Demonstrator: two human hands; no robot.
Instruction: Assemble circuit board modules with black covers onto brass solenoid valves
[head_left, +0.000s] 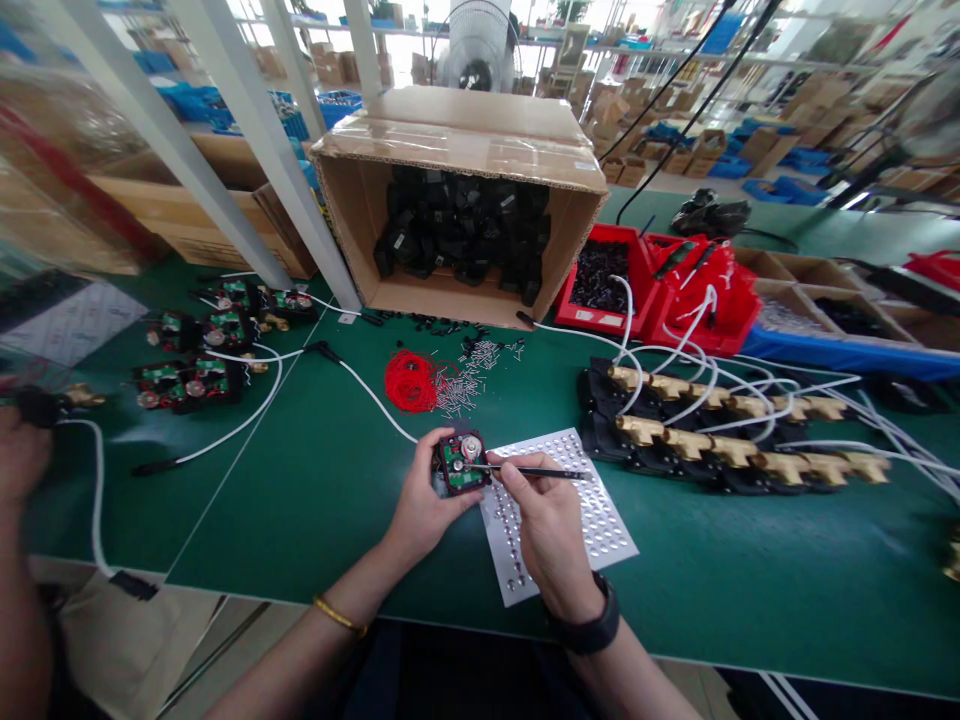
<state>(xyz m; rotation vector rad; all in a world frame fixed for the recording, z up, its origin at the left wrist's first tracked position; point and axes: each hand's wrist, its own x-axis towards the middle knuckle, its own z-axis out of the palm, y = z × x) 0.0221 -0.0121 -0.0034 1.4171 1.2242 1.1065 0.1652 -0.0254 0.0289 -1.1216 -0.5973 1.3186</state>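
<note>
Two things in grip: holding a black square housing [463, 458] with green circuit board [457, 478] in the left hand [424, 496], at the far left corner of a light-grey rectangular dotted sheet [616, 552]. Pinching a slim dark pen-like tool [546, 471] in the right hand [553, 525], above the sheet, pointed at the board.

The left edge is cutting off a co-worker's arm [21, 565]; the right hand [551, 520] is partly hiding the sheet [601, 512].

Comes to one left hand [421, 500], one right hand [553, 520], one co-worker's hand [22, 455], one held circuit unit [459, 480], one slim tool [546, 472], one dimpled sheet [606, 518] and two adjoining red bins [596, 317].
</note>
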